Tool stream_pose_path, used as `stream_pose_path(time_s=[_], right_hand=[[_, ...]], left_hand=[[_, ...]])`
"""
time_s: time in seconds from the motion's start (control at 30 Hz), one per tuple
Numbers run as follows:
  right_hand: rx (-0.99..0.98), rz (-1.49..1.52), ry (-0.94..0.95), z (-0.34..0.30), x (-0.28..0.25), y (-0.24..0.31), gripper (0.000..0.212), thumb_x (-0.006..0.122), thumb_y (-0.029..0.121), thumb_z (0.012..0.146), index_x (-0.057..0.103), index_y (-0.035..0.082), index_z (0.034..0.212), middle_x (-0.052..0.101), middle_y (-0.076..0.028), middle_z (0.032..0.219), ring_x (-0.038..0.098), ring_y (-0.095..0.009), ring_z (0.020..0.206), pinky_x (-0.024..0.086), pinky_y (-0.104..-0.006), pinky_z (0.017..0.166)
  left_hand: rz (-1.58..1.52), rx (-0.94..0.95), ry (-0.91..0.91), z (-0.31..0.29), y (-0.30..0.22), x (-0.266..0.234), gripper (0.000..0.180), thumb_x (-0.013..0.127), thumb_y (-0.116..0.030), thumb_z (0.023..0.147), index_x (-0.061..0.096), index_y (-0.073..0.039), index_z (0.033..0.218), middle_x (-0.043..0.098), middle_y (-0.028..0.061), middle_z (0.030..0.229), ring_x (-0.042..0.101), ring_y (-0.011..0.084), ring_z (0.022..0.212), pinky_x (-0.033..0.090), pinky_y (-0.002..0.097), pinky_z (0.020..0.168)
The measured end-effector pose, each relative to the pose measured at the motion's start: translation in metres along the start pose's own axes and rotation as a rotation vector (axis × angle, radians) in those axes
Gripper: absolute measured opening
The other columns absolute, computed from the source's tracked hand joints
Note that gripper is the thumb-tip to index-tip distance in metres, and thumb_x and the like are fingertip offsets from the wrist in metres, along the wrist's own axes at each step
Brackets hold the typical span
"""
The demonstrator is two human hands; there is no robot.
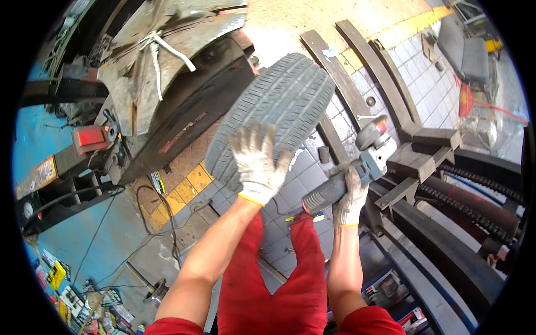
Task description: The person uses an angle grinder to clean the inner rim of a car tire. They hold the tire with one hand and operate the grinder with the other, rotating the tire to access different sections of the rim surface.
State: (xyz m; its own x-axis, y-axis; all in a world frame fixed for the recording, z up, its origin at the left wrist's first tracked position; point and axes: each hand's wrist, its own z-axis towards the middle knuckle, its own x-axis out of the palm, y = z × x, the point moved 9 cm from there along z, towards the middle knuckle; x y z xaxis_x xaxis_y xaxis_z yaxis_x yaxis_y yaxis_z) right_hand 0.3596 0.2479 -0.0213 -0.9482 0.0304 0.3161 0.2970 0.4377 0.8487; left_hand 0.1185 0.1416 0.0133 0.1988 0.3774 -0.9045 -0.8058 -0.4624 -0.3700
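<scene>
A black car tire (279, 106) stands upright in front of me, its grooved tread facing up. My left hand (255, 162), in a dirty white work glove with a yellow cuff, lies on the tread with fingers spread. In my right hand (352, 198), gloved the same way, is an angle grinder (335, 187) with a dark grey body and a silver head. The grinder's head points up and away to the right, its disc (371, 133) apart from the tire. Its cord runs off behind the tire's lower edge.
A workbench (184, 106) with worn sheets on top stands left of the tire. On the right are long metal beams (374, 72) and a steel lift frame (441, 206). Loose cables (167, 218) lie on the floor at left, near a pile of small packages (84, 301).
</scene>
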Motion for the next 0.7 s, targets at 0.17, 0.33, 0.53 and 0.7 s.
stream_pose_path(time_s=[0.17, 0.33, 0.53, 0.7], right_hand=[[-0.023, -0.050, 0.238, 0.018, 0.092, 0.008, 0.031, 0.074, 0.015, 0.094, 0.067, -0.004, 0.117, 0.076, -0.016, 0.100, 0.075, -0.030, 0.096, 0.059, -0.0427, 0.091], [-0.040, -0.018, 0.397, 0.028, 0.157, -0.012, 0.047, 0.079, 0.016, 0.089, 0.064, 0.001, 0.131, 0.076, -0.015, 0.110, 0.072, -0.028, 0.110, 0.056, -0.0397, 0.099], [-0.014, -0.268, 0.361, 0.039, 0.148, -0.024, 0.050, 0.077, 0.019, 0.091, 0.061, 0.004, 0.136, 0.076, -0.012, 0.116, 0.071, -0.023, 0.106, 0.057, -0.0380, 0.094], [-0.022, -0.378, 0.280, 0.036, 0.125, -0.024, 0.059, 0.079, 0.025, 0.091, 0.057, 0.005, 0.143, 0.074, -0.012, 0.120, 0.070, -0.026, 0.113, 0.057, -0.0425, 0.101]], left_hand=[[-0.214, 0.052, 0.094, -0.007, 0.005, -0.022, 0.070, 0.066, -0.033, 0.095, 0.052, -0.002, 0.156, 0.049, 0.0251, 0.158, 0.041, 0.0506, 0.147, 0.024, 0.0665, 0.126], [-0.461, 0.130, 0.091, -0.010, 0.027, -0.036, 0.062, 0.062, -0.026, 0.096, 0.057, -0.003, 0.153, 0.058, 0.0221, 0.152, 0.047, 0.0453, 0.148, 0.031, 0.0601, 0.126], [-0.789, 0.213, 0.104, -0.003, 0.051, -0.065, 0.047, 0.070, -0.009, 0.089, 0.069, -0.001, 0.135, 0.071, 0.0210, 0.131, 0.064, 0.0453, 0.129, 0.049, 0.0579, 0.115], [-1.108, -0.310, 0.192, 0.003, 0.141, -0.034, 0.028, 0.062, -0.023, 0.108, 0.074, -0.004, 0.124, 0.079, 0.0166, 0.104, 0.076, 0.0361, 0.094, 0.060, 0.0418, 0.089]])
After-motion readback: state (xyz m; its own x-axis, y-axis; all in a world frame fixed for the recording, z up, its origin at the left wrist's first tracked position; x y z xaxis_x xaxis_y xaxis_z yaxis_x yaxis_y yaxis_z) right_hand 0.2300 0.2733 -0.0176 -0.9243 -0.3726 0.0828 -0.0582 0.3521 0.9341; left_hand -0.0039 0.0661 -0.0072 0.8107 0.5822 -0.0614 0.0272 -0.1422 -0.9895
